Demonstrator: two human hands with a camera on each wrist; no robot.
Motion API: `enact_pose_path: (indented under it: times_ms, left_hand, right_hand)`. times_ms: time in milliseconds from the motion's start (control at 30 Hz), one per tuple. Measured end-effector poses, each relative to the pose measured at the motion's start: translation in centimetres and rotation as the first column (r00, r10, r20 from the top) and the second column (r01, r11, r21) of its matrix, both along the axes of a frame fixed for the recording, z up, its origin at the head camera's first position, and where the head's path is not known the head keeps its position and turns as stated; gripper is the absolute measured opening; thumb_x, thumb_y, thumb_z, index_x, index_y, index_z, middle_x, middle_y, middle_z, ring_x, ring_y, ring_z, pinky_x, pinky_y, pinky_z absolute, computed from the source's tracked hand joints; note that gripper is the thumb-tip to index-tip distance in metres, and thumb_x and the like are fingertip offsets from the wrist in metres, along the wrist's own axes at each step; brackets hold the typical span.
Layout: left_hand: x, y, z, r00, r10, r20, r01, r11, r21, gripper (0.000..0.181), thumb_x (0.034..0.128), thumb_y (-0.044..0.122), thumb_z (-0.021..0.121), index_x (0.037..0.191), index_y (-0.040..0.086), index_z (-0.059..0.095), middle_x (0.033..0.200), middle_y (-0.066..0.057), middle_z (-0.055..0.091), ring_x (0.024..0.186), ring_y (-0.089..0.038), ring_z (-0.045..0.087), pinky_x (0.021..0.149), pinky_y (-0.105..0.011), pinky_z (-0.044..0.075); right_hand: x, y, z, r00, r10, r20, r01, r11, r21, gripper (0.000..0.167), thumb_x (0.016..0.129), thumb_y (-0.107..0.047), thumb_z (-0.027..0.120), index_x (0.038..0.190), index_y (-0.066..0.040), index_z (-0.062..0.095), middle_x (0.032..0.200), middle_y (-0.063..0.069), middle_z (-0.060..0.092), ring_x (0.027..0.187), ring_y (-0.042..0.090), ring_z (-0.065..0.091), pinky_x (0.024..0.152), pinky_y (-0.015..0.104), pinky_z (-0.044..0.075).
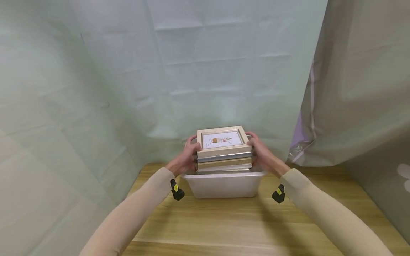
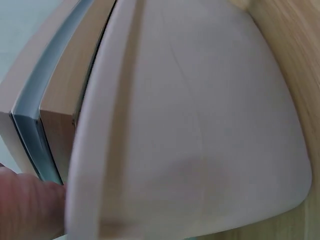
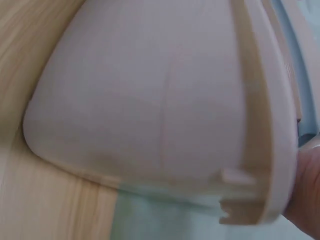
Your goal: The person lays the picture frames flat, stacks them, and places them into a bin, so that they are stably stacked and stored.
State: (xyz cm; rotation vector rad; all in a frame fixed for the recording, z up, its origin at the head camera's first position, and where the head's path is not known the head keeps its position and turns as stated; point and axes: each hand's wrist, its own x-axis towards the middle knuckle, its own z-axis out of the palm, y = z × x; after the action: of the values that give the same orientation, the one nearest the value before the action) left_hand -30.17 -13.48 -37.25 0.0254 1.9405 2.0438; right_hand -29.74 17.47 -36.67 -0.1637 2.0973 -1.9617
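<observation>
A stack of several picture frames (image 1: 224, 155) sits at the mouth of a white plastic bin (image 1: 224, 185), its lower part inside the rim. On top lies a light wooden picture frame with a small plant-like drawing (image 1: 221, 139). My left hand (image 1: 188, 153) grips the stack's left side, thumb on the top frame. Opposite it, my right hand (image 1: 260, 151) grips the right side, thumb also on the top edge. In the left wrist view, part of the left hand (image 2: 30, 205) shows beside the frames' edges (image 2: 55, 95). The right hand (image 3: 306, 192) shows beyond the bin's rim.
The bin stands on a wooden table (image 1: 221, 224). Behind it hangs a pale cloth sheet (image 1: 205, 71), and a darker cloth (image 1: 362, 89) hangs at the right. Each sleeve carries a small black wrist device (image 1: 177, 190).
</observation>
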Motion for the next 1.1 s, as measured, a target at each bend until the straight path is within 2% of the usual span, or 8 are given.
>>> enact_pose_path:
  times_ms: [233, 367, 467, 533, 633, 733, 867, 1100]
  left_hand:
    - [-0.9, 1.2, -1.3, 0.996, 0.039, 0.075, -0.039, 0.999, 0.001, 0.09, 0.0816, 0.021, 0.048, 0.165, 0.036, 0.019, 0.154, -0.023, 0.036, 0.13, -0.043, 0.045, 0.093, -0.051, 0.046]
    - [-1.4, 1.9, -1.8, 0.994, 0.057, 0.096, -0.055, 0.998, -0.023, 0.088, 0.0769, 0.017, 0.045, 0.161, 0.032, 0.025, 0.151, -0.019, 0.036, 0.124, -0.04, 0.042, 0.089, -0.048, 0.041]
    - [-1.8, 2.5, -2.2, 0.993, 0.049, 0.105, -0.044, 0.998, -0.046, 0.075, 0.0753, 0.017, 0.044, 0.149, 0.024, 0.033, 0.144, -0.015, 0.041, 0.118, -0.036, 0.044, 0.088, -0.045, 0.041]
    - [-2.1, 2.9, -2.6, 0.994, 0.034, 0.108, -0.026, 0.997, -0.075, 0.063, 0.0756, 0.018, 0.044, 0.138, 0.016, 0.039, 0.137, -0.014, 0.045, 0.112, -0.033, 0.047, 0.086, -0.043, 0.043]
    - [-2.1, 3.1, -3.2, 0.992, 0.048, 0.118, -0.032, 0.99, -0.139, 0.056, 0.0799, 0.023, 0.05, 0.133, 0.01, 0.041, 0.133, -0.014, 0.047, 0.108, -0.031, 0.05, 0.085, -0.041, 0.047]
    - [-1.7, 2.9, -3.5, 0.987, 0.078, 0.141, -0.049, 0.979, -0.198, 0.077, 0.0823, 0.03, 0.059, 0.152, 0.013, 0.032, 0.148, -0.017, 0.038, 0.116, -0.034, 0.049, 0.094, -0.045, 0.049]
    - [-1.4, 2.7, -3.6, 0.983, 0.096, 0.158, -0.058, 0.971, -0.23, 0.099, 0.081, 0.029, 0.064, 0.166, 0.02, 0.016, 0.167, -0.018, 0.02, 0.133, -0.038, 0.041, 0.112, -0.049, 0.043]
    - [-1.7, 2.4, -4.0, 0.988, 0.079, 0.132, -0.034, 0.95, -0.311, 0.092, 0.0782, 0.027, 0.062, 0.16, 0.014, 0.023, 0.166, -0.018, 0.02, 0.139, -0.04, 0.037, 0.127, -0.054, 0.036]
  right_hand:
    - [-0.7, -1.5, -1.3, 0.989, -0.099, 0.109, 0.104, 0.993, -0.047, 0.075, 0.094, -0.019, 0.032, 0.168, -0.027, 0.019, 0.176, 0.018, 0.017, 0.147, 0.045, 0.029, 0.112, 0.071, 0.034]
    - [-1.1, -2.1, -1.8, 0.983, -0.147, 0.113, 0.15, 0.989, -0.016, 0.078, 0.09, -0.012, 0.031, 0.167, -0.019, 0.02, 0.174, 0.019, 0.02, 0.149, 0.041, 0.028, 0.117, 0.062, 0.033]
    - [-1.5, -2.4, -1.8, 0.978, -0.185, 0.098, 0.183, 0.983, 0.035, 0.079, 0.088, -0.008, 0.033, 0.166, -0.013, 0.022, 0.172, 0.02, 0.026, 0.147, 0.037, 0.032, 0.116, 0.05, 0.034]
    - [-1.7, -2.4, -1.8, 0.974, -0.201, 0.105, 0.194, 0.978, 0.073, 0.074, 0.085, -0.008, 0.034, 0.159, -0.006, 0.029, 0.164, 0.021, 0.033, 0.14, 0.035, 0.038, 0.111, 0.043, 0.036]
    - [-1.9, -2.5, -2.3, 0.964, -0.185, 0.19, 0.17, 0.981, 0.092, 0.054, 0.08, -0.012, 0.035, 0.132, 0.001, 0.042, 0.144, 0.019, 0.046, 0.124, 0.032, 0.046, 0.101, 0.039, 0.04]
    - [-2.0, -2.8, -2.9, 0.948, -0.145, 0.283, 0.128, 0.989, 0.079, 0.035, 0.076, -0.014, 0.035, 0.108, -0.004, 0.043, 0.127, 0.015, 0.049, 0.112, 0.03, 0.049, 0.091, 0.037, 0.043]
    - [-2.5, -3.2, -3.5, 0.942, -0.124, 0.312, 0.105, 0.991, 0.08, 0.025, 0.077, -0.013, 0.036, 0.101, -0.008, 0.041, 0.121, 0.012, 0.05, 0.107, 0.028, 0.05, 0.086, 0.035, 0.042]
    - [-2.9, -3.6, -3.6, 0.935, -0.143, 0.325, 0.113, 0.988, 0.109, 0.021, 0.076, -0.011, 0.039, 0.097, -0.008, 0.04, 0.12, 0.013, 0.05, 0.105, 0.027, 0.05, 0.084, 0.032, 0.042]
